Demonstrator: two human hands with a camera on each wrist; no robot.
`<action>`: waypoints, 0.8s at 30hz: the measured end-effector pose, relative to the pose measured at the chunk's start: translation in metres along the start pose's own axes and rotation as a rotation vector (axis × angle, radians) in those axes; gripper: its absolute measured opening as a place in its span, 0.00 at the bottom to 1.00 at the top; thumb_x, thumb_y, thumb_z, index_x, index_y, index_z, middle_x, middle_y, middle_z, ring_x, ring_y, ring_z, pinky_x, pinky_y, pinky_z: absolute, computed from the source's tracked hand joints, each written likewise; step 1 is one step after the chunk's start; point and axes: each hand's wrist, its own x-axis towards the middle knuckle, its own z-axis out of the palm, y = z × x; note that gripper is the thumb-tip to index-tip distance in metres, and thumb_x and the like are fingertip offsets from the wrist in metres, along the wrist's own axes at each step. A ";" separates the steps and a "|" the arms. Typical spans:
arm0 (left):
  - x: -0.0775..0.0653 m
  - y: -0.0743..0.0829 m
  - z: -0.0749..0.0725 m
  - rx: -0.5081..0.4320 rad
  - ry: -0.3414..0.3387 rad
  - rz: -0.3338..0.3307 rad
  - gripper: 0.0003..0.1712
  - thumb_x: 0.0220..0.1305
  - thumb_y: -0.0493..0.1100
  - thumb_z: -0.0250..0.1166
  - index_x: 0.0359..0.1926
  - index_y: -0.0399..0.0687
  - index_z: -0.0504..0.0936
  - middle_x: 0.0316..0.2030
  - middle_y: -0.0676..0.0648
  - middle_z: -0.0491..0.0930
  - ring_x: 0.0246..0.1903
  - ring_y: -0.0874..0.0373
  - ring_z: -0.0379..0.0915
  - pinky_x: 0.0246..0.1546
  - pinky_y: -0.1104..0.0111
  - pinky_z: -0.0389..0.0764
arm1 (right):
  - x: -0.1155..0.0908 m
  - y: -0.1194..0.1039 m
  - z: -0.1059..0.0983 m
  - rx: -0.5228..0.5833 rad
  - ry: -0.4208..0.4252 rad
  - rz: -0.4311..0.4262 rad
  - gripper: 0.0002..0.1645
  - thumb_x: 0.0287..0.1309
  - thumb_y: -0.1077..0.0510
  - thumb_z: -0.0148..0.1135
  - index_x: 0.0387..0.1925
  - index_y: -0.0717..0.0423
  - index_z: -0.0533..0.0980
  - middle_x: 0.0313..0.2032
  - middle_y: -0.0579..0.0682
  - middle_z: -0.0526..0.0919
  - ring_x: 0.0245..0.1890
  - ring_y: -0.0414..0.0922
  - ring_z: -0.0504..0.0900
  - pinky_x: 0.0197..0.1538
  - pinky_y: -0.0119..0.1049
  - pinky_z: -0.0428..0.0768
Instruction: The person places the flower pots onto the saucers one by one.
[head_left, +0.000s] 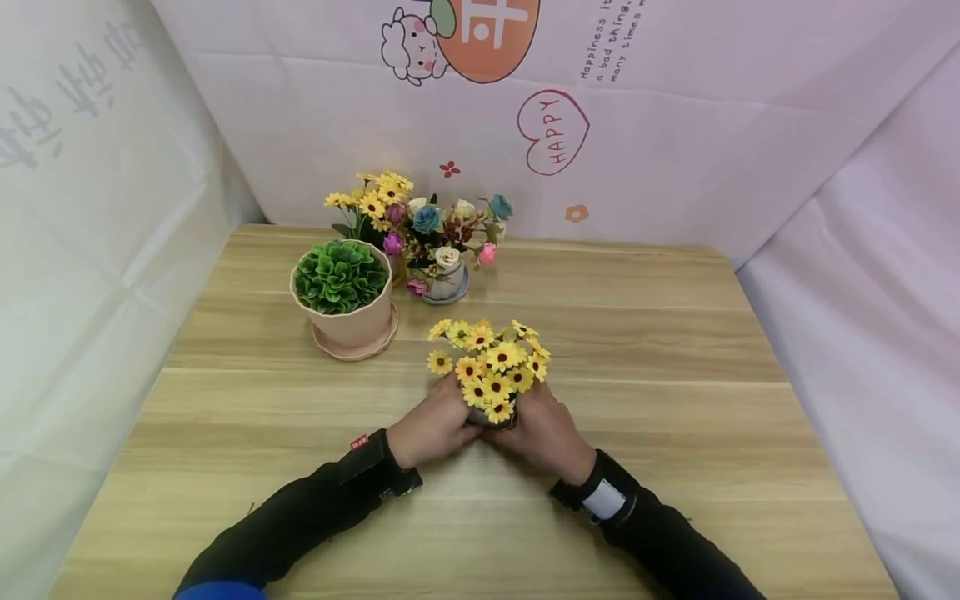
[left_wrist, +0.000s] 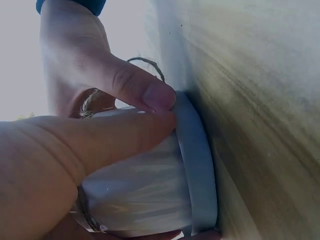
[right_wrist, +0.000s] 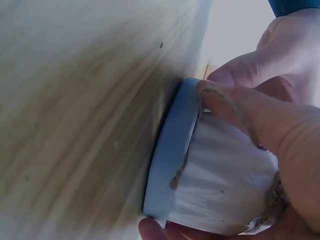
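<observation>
A small pot of yellow daisy-like flowers (head_left: 497, 358) stands at the middle of the wooden table, in both hands. My left hand (head_left: 433, 427) grips its left side and my right hand (head_left: 553, 432) its right side. The wrist views show a smooth whitish pot (left_wrist: 142, 192) on a grey-blue saucer (right_wrist: 172, 150), with twine (right_wrist: 276, 195) tied around the pot. Both thumbs lie along the near side of the pot, their tips meeting close to the saucer. Other fingers wrap underneath, partly hidden. In the head view, blossoms cover most of the pot.
Back left, a pink pot (head_left: 352, 327) with a leafy green plant (head_left: 341, 277) sits on a pink saucer. Behind it are more yellow flowers (head_left: 378, 200) and a small pot (head_left: 447, 283) of mixed roses. White printed cloth (head_left: 660, 167) encloses the table (head_left: 637, 333).
</observation>
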 end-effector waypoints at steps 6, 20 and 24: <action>0.006 -0.020 0.011 0.012 0.042 0.037 0.35 0.57 0.39 0.79 0.67 0.47 0.82 0.75 0.34 0.69 0.77 0.37 0.60 0.81 0.43 0.58 | 0.005 0.000 -0.001 0.026 0.033 -0.007 0.62 0.43 0.51 0.89 0.77 0.54 0.65 0.73 0.61 0.71 0.74 0.58 0.71 0.71 0.56 0.79; 0.028 -0.048 0.018 0.046 0.028 0.049 0.34 0.53 0.38 0.79 0.64 0.51 0.84 0.76 0.39 0.68 0.79 0.40 0.56 0.84 0.46 0.52 | 0.021 0.011 -0.004 0.059 0.052 -0.015 0.63 0.41 0.53 0.90 0.77 0.55 0.65 0.73 0.59 0.72 0.74 0.57 0.71 0.77 0.54 0.72; 0.036 -0.055 0.022 0.080 0.042 0.039 0.37 0.54 0.38 0.79 0.67 0.53 0.82 0.78 0.41 0.66 0.80 0.43 0.55 0.84 0.47 0.53 | 0.027 0.015 -0.006 0.079 0.044 -0.007 0.62 0.40 0.54 0.90 0.76 0.54 0.65 0.72 0.57 0.73 0.74 0.55 0.72 0.78 0.53 0.71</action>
